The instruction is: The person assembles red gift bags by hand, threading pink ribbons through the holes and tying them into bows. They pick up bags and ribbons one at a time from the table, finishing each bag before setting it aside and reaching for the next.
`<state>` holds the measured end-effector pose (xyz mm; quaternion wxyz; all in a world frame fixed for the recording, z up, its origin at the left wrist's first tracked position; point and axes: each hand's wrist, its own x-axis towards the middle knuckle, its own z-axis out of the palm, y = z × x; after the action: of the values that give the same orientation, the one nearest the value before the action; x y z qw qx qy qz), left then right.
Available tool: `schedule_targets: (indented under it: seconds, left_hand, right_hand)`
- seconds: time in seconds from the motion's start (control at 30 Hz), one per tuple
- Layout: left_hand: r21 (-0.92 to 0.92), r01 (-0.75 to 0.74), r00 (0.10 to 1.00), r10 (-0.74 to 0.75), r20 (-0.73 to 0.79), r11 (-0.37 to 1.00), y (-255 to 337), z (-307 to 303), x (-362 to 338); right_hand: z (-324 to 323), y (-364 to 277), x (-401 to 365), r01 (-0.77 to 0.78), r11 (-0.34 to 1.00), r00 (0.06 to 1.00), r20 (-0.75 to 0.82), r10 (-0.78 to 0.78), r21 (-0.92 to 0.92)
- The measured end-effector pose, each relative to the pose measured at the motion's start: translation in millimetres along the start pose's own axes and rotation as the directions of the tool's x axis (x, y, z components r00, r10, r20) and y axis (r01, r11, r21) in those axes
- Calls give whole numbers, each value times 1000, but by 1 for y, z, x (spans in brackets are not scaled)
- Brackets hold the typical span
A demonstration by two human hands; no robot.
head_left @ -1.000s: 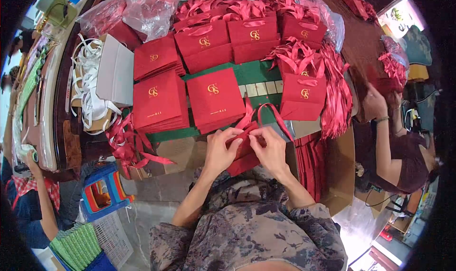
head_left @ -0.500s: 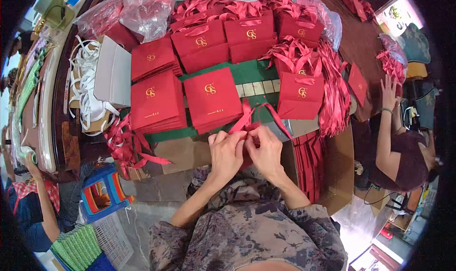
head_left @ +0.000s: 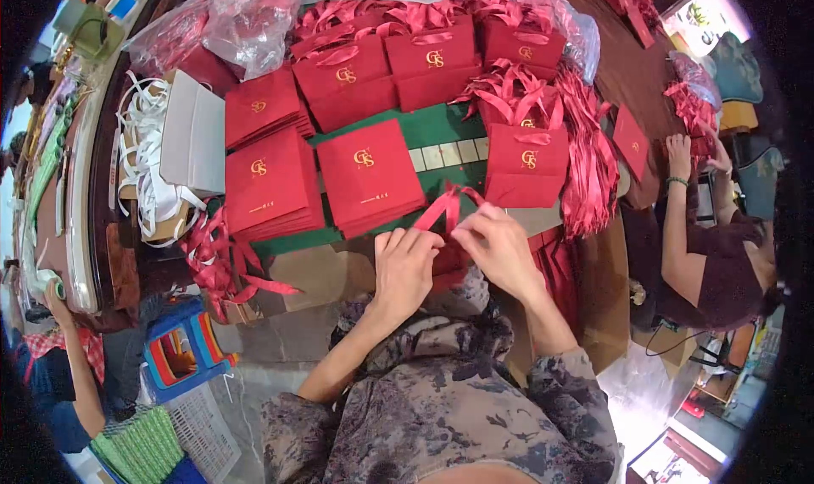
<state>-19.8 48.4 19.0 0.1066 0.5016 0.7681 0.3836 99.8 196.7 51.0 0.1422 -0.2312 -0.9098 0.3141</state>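
Note:
My left hand (head_left: pixel 405 272) is closed at the front edge of the table, its fingers pinching the red ribbon (head_left: pixel 437 213) near a red bag (head_left: pixel 447 259) that hangs partly hidden between my hands. My right hand (head_left: pixel 500 251) is beside it, thumb and forefinger pinched on the ribbon's other part, which loops up between the hands. Just beyond lie two stacks of flat red bags with gold lettering, one on the left (head_left: pixel 270 183) and one in the middle (head_left: pixel 369 175). A folded red bag (head_left: pixel 527 166) stands to the right.
Red bags with ribbons (head_left: pixel 432 56) stand at the back. A white box (head_left: pixel 197 132) with white ribbons is at left, and loose red ribbons (head_left: pixel 589 162) hang at right. An open carton (head_left: pixel 604 289) is below them. Co-workers' arms (head_left: pixel 682 221) show at right and left (head_left: pixel 80 374).
My right hand has moved right and lifted slightly, away from my left hand. The ribbon between them now stands up in a loop. The view has shifted a little.

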Motion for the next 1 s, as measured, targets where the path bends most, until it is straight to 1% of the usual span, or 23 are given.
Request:
schedule_targets:
  seconds: [0.03, 0.07, 0.1, 0.13, 0.17, 0.2, 0.23, 0.27, 0.33, 0.37, 0.43, 0.47, 0.57, 0.6, 0.67, 0.73, 0.77, 0.8, 0.87, 0.9, 0.93, 0.97, 1.0]
  left_hand:
    - [48, -61, 998, 61, -8, 997, 1, 2, -1]
    - [96, -120, 992, 122, -14, 988, 2, 4, -1]
    - [96, -123, 992, 125, -13, 988, 2, 6, -2]
    - [114, -146, 988, 150, -31, 983, 3, 8, -2]
    - [134, -168, 983, 176, -48, 977, 3, 8, -2]
    - [135, -169, 983, 177, -48, 976, 4, 6, -1]
    - [146, -162, 983, 172, -64, 976, 7, 3, 1]
    - [155, -152, 983, 166, -79, 976, 9, 2, 2]
    - [153, -179, 978, 192, -76, 972, 9, 4, 1]
    - [152, -209, 972, 222, -73, 966, 9, 5, 1]
    - [142, -213, 971, 225, -74, 967, 8, 8, 1]
    - [135, -211, 972, 223, -81, 968, 8, 9, 0]
    - [146, -199, 976, 209, -61, 969, 5, 12, 1]
    - [148, -199, 976, 209, -61, 969, 8, 9, 3]
    - [82, -118, 992, 122, -42, 990, 15, 2, 7]
    - [67, -109, 994, 110, -16, 992, 8, 4, 3]
    - [47, -103, 995, 102, 11, 994, 5, 6, 2]
    - [48, -102, 995, 101, 12, 994, 5, 8, 1]
    - [34, -77, 997, 77, -2, 996, 5, 10, -1]
    - [32, -79, 997, 79, 2, 996, 5, 9, 1]
    - [6, -28, 999, 28, -24, 1000, 5, 6, 3]
    - [-20, 25, 998, -26, -53, 999, 4, 5, 5]
    - [-19, 29, 998, -30, -57, 999, 1, 3, 6]
  right_hand:
    - [-1, 7, 4, -4, 1000, 1000, -4, 4, -2]
    - [0, 15, 8, 7, 1000, 995, 102, -7, -2]
    - [0, 21, 14, 21, 1000, 978, 208, -21, 1]
    - [-7, 17, 21, 22, 1000, 978, 205, -21, 1]
    - [-17, 9, 29, -135, 983, 941, 327, 88, 122]
    - [-23, 4, 33, -298, 929, 873, 455, 173, 219]
    - [-21, 11, 31, -232, 935, 897, 432, 99, 269]
    - [-17, 17, 29, -232, 935, 896, 433, 99, 267]
    - [-12, 25, 26, 46, 953, 929, 338, -151, 300]
    - [-12, 26, 24, 41, 953, 930, 336, -146, 301]
    - [-15, 26, 24, 123, 979, 887, 424, -181, 161]
    - [-15, 28, 24, 117, 980, 889, 423, -176, 161]
    - [-7, 36, 27, 95, 977, 852, 492, -179, 191]
    - [-5, 37, 27, 61, 971, 862, 478, -167, 230]
    - [0, 36, 27, 31, 962, 870, 467, -159, 271]
    - [6, 32, 23, -37, 955, 936, 345, -70, 294]
    - [13, 36, 21, 39, 948, 977, 186, -102, 316]
    - [12, 35, 23, 38, 948, 977, 187, -101, 317]
    - [6, 32, 28, -87, 953, 993, 104, 59, 290]
    - [5, 32, 28, -58, 952, 995, 92, 31, 299]
    - [3, 29, 26, -61, 952, 995, 92, 35, 298]
    - [-2, 23, 23, -87, 935, 996, 24, 84, 344]
    - [-5, 16, 21, -107, 914, 990, -40, 133, 391]
